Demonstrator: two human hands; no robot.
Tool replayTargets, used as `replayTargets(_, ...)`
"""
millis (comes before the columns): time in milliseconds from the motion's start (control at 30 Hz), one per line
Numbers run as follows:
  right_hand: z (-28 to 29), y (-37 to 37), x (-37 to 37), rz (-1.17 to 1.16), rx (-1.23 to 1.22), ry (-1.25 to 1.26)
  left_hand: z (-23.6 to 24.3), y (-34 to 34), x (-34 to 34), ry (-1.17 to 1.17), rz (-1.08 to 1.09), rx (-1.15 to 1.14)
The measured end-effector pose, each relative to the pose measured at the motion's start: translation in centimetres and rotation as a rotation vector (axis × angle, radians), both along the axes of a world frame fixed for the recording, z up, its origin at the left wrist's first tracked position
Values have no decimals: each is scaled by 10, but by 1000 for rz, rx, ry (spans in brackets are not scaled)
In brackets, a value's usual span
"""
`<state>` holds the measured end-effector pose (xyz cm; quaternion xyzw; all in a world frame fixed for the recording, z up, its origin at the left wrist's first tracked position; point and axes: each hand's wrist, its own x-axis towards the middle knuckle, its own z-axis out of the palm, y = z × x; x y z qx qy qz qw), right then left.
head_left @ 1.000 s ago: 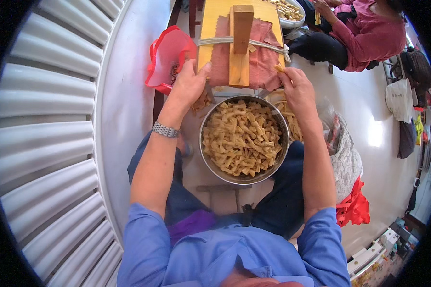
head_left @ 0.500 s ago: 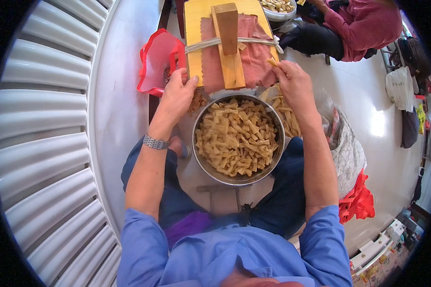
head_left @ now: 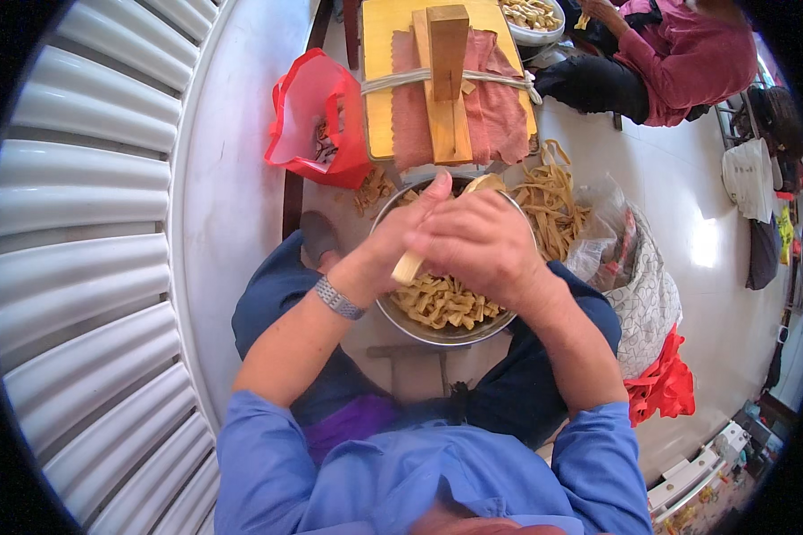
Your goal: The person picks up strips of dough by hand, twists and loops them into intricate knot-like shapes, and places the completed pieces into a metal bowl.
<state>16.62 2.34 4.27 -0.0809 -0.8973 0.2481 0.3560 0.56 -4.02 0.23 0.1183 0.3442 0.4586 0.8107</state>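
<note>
My left hand (head_left: 405,230) and my right hand (head_left: 485,239) press together over a steel bowl (head_left: 382,308), closed around a pale yellow strip (head_left: 408,269). One end of the strip sticks out below my hands, and a wider pale end shows above my right knuckles. My left thumb points up; its other fingers are largely hidden behind my right hand. Short, cut-looking yellow pieces (head_left: 446,305) fill the bowl between my knees. Beyond it stands a yellow board (head_left: 379,53) with pink cloth (head_left: 500,111) and an upright wooden block (head_left: 448,53), bound by white cord (head_left: 384,83).
A red bag (head_left: 361,147) stands left of the board. Long yellow strips (head_left: 549,205) lie right of the bowl, beside a clear plastic bag (head_left: 598,254) and a patterned white sack (head_left: 647,312). At the upper right a person in a pink top (head_left: 691,58) sits near a white basin (head_left: 535,36).
Both hands have come back from the board's near corners and met over the bowl. The strip from my right hand is now between them. The view has shifted slightly.
</note>
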Motion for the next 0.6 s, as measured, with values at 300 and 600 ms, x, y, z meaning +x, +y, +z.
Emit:
replayTargets(300, 7, 2, 9, 8, -329, 39, 34, 15, 6, 301, -100, 252)
replayTargets(600, -9, 7, 15, -298, -496, -16, 32, 10, 5, 908, -510, 362)
